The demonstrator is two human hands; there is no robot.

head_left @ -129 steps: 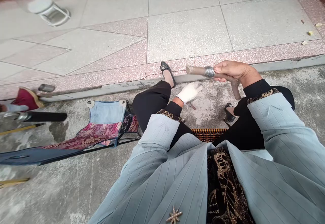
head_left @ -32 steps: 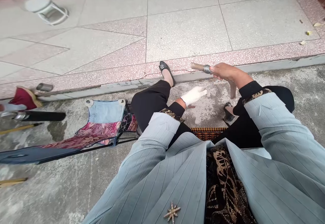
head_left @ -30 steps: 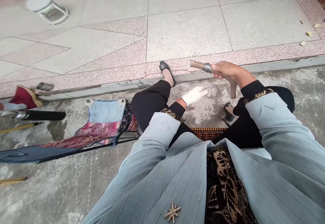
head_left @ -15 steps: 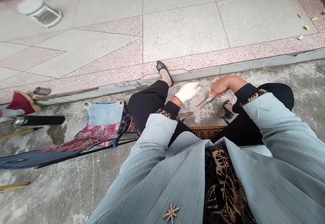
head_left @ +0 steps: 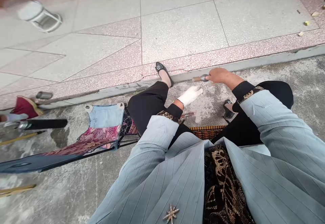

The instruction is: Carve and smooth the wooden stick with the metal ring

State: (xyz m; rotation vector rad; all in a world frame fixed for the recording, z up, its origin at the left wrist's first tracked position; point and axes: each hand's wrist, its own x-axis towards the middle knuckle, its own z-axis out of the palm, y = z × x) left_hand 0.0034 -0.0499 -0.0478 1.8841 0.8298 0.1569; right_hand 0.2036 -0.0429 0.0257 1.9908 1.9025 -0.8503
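My right hand (head_left: pixel 218 75) is closed around a short tool (head_left: pixel 197 79) with a grey banded collar and a tan, blunt end that points left. Its exact kind is not clear. In a white knitted glove, my left hand (head_left: pixel 191 95) is below and left of the tool, apart from it. The gloved fingers are curled together near a small greyish spot, and what they hold, if anything, cannot be made out. A thin reddish stick (head_left: pixel 188 114) lies on the concrete below the glove. Between my thighs shows the woven edge (head_left: pixel 208 129) of a seat or basket.
To my left stands a folding chair (head_left: pixel 104 117) with denim and floral cloth. Beyond it are a black tube (head_left: pixel 47 123), a metal can (head_left: pixel 44 95) and another person's red shoe (head_left: pixel 24 106). A raised step (head_left: pixel 182 75) runs ahead, with a white stool (head_left: pixel 42 15) on its tiles.
My right hand has moved up and forward, and the tool has swung from slanting down-left to nearly level. My gloved left hand has shifted slightly down, with its fingers more curled.
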